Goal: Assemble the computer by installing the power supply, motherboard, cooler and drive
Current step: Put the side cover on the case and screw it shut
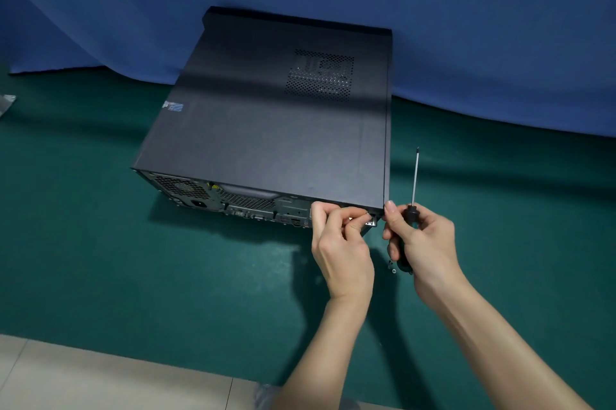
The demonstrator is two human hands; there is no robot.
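The black metal computer case (266, 109) lies closed on the green-covered bench (133, 259), rear facing the person, so the inner installs look done. The left hand (343, 243) has its grip pinched on a small fastener (366, 213) at the rear corner, seemingly securing the cover; the right hand (430, 243) has its grip wrapped round a black-handled screwdriver (413, 189), shaft upright

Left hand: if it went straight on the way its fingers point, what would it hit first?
The rear panel of the computer case, at its right corner just under the lid edge. The left hand pinches a small part there, likely a screw; whether it already touches is unclear.
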